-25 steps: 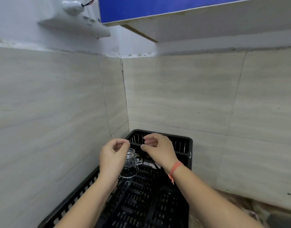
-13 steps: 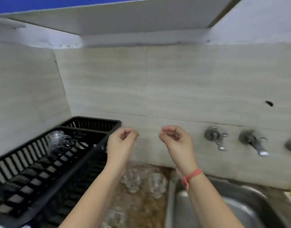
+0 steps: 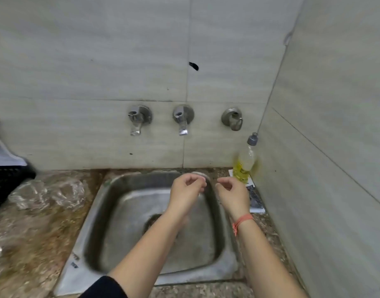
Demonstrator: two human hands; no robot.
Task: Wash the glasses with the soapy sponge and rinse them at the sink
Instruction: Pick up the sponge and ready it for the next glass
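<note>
Hands hover side by side above the far right part of a steel sink (image 3: 92,214) in the head view, the only view there is. The left hand (image 3: 185,193) sits over the basin near its back right corner, fingers (image 3: 195,181) curled loosely inward with the thumb close to the forefinger, and it holds nothing. The right hand (image 3: 233,195) is just beside it, above the sink's right rim, fingers likewise curled narrow and empty; a thin orange band (image 3: 241,220) circles that wrist. The two hands are near each other but apart. Clear glasses (image 3: 49,193) lie blurred in a cluster on the speckled stone surface (image 3: 34,244) to the left of the sink, well apart from both hands; how they stand I cannot tell. A black rack (image 3: 6,181) shows at the left edge, just behind the glasses. Three metal taps (image 3: 181,119) stick out of the tiled wall above the basin, with no water visible under them. A bottle of yellow liquid (image 3: 245,164) with a grey cap stands in the right corner beyond the right hand, on the surface behind the sink. A dark drain opening shows in the basin, partly covered by the left forearm. I see no sponge.
</note>
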